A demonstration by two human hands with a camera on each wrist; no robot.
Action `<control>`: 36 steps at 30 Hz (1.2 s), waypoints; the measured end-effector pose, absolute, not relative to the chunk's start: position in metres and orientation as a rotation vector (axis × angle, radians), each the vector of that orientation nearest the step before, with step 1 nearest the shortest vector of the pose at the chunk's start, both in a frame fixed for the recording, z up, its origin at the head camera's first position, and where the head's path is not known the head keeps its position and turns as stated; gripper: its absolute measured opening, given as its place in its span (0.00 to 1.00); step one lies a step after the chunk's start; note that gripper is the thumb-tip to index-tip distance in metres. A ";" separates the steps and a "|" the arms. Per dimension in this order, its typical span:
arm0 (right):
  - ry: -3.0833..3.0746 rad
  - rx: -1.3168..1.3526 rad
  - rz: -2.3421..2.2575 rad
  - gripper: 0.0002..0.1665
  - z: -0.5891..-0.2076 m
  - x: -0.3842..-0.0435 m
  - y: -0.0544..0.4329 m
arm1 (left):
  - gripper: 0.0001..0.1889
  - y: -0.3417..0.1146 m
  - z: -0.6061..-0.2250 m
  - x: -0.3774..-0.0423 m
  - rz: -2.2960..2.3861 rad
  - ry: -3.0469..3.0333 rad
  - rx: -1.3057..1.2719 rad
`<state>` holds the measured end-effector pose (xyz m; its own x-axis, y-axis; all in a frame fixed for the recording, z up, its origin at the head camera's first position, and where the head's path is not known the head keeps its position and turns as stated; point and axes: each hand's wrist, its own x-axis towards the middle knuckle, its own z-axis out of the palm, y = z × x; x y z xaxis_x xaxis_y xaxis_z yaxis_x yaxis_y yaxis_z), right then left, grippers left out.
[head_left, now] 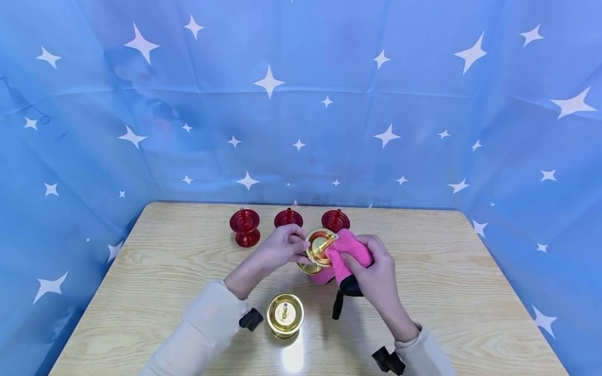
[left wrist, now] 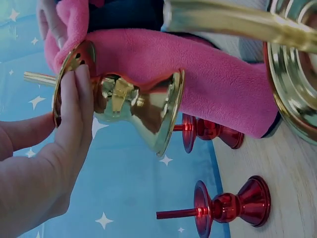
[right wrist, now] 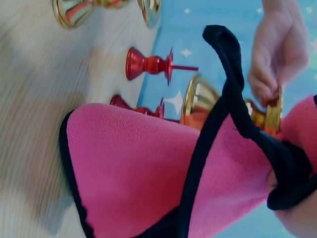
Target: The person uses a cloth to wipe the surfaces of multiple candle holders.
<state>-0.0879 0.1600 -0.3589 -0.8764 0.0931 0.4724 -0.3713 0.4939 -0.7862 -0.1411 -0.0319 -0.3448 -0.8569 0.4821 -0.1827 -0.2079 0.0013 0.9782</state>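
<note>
My left hand (head_left: 282,248) pinches the dish rim of a gold candle holder (head_left: 321,246), lifted above the table and tipped over. In the left wrist view this candle holder (left wrist: 143,106) lies sideways, its thin tube pointing left and its flared base to the right. My right hand (head_left: 382,269) grips a pink cloth (head_left: 350,249) with black edging and a black loop, bunched against the dish beside the tube. The cloth's lower part (right wrist: 129,158) hangs down and hides some of the base in the right wrist view.
A second gold candle holder (head_left: 285,316) stands upright near the front, beside my left sleeve. Along the back stand three red candle holders, one on the left (head_left: 245,227), one in the middle (head_left: 288,216) and one on the right (head_left: 336,220). A starry blue curtain (head_left: 301,115) surrounds the wooden table (head_left: 451,292).
</note>
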 end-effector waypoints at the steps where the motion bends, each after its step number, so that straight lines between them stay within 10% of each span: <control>1: -2.291 0.236 1.364 0.15 -0.359 -0.089 0.161 | 0.12 -0.033 -0.345 -0.142 1.912 1.796 0.273; 7: -2.280 0.270 1.390 0.16 -0.363 -0.084 0.153 | 0.22 -0.034 -0.346 -0.143 1.906 1.814 0.276; 36: -2.323 0.451 1.208 0.19 -0.357 -0.083 0.156 | 0.07 -0.033 -0.343 -0.139 1.813 1.816 0.405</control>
<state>-0.0831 0.1564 -0.3568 -0.8304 -0.0680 0.5530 -0.4919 0.5557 -0.6703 -0.1394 -0.0334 -0.3432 -0.8104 0.5637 -0.1597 -0.1588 0.0511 0.9860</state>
